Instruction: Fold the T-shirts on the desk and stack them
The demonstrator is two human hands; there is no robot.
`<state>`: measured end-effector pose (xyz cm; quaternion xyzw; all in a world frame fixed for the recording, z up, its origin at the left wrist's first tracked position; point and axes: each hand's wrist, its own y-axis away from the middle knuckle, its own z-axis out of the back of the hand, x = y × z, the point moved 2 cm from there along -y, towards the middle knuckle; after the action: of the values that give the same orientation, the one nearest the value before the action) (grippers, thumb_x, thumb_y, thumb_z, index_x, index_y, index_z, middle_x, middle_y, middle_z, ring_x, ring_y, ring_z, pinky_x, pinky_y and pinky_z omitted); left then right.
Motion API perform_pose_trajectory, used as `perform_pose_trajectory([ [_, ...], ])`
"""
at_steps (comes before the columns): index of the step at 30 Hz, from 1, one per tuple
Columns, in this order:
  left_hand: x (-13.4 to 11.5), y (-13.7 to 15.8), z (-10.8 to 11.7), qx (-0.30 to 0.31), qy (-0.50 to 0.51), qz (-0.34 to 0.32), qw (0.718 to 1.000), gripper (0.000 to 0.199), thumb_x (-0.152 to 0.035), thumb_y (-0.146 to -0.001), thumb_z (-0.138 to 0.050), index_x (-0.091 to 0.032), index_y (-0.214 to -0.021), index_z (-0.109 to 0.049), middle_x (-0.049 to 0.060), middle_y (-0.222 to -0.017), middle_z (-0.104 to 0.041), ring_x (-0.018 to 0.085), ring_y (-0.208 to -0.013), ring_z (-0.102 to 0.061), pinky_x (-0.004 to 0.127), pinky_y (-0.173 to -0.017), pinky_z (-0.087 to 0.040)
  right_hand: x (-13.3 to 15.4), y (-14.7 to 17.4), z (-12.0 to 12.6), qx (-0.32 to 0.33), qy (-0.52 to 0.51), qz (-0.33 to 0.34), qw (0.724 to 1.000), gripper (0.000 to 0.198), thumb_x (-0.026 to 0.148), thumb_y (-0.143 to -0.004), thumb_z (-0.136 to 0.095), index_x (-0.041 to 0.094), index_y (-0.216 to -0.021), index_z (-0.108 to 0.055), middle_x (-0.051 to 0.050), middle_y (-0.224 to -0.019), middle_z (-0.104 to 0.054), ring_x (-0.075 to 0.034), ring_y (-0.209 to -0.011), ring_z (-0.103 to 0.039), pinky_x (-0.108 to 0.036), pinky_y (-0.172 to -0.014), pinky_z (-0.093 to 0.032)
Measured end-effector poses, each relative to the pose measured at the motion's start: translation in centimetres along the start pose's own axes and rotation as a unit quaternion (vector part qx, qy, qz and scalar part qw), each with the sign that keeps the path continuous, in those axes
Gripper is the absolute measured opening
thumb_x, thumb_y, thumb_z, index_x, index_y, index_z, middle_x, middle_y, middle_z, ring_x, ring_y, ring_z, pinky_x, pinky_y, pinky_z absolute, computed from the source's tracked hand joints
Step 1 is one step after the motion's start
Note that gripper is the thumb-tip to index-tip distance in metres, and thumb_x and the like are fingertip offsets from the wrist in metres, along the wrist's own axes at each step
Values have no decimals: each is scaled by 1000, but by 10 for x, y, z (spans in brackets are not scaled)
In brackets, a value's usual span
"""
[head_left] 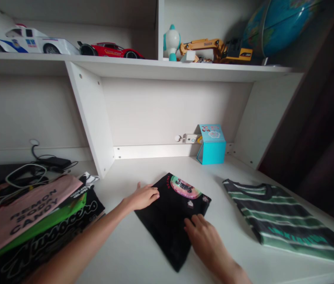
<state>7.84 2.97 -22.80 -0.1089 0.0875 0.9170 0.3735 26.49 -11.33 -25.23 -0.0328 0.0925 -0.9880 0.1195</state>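
Note:
A folded black T-shirt [167, 221] lies at an angle on the white desk, with a pink and mint sequined print near its far corner. My left hand [143, 196] rests on its left edge, thumb raised apart and fingers laid over the cloth. At the right edge, my right hand [204, 234] has its fingers curled down on the fabric, thumb close to them. To the right lies a folded green and dark striped T-shirt [276, 217], apart from both hands.
On the left is a stack of folded clothes, a pink one [39, 207] on top, with cables and a black adapter [55, 161] behind. A turquoise desk calendar [213, 152] stands at the back. Overhead, a shelf [137, 65] holds toy cars, a toy excavator [218, 49] and a globe [279, 27].

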Motion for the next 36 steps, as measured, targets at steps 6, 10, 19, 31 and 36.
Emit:
perform_pose_trajectory([
  [6,-27,-35,1,6,-43,-49,998,35,-29,-89,-37,-22,-119,-53,11,-142,-31,30,-133,-18,64,-98,-11,55,4,44,73,-312,227,920,35,13,-83,-44,25,-114,-56,2,-101,-65,-10,-89,-61,-17,-79,-46],
  [10,-45,-4,-2,-10,-29,-12,999,50,-38,-91,-28,-16,-135,-34,15,-144,-24,29,-134,-16,55,-102,-17,7,-3,28,-6,-169,92,981,42,15,-82,-50,19,-123,-51,-9,-133,-45,-25,-124,-37,-40,-101,-33],
  [19,-46,4,-33,58,-2,-51,997,62,-63,-85,-21,-34,-140,-15,6,-149,-4,29,-135,2,60,-102,-2,-2,19,-31,-58,7,-38,998,52,31,-81,-56,20,-130,-45,-13,-134,-42,-34,-121,-39,-44,-93,-43],
  [31,-102,-103,-35,-68,-22,-98,993,44,-38,-88,-37,-27,-131,-39,8,-144,-27,28,-132,-20,54,-101,-20,-89,44,3,-62,-56,-148,985,39,23,-88,-37,16,-125,-48,-13,-128,-49,-26,-116,-46,-36,-93,-40],
  [36,-72,-63,-29,-136,-7,98,986,50,-37,-82,-44,-7,-122,-46,21,-116,-53,32,-110,-48,41,-89,-38,-160,38,12,-17,-142,-218,965,28,20,-87,-37,12,-104,-58,-12,-91,-65,-24,-91,-60,-32,-78,-42],
])
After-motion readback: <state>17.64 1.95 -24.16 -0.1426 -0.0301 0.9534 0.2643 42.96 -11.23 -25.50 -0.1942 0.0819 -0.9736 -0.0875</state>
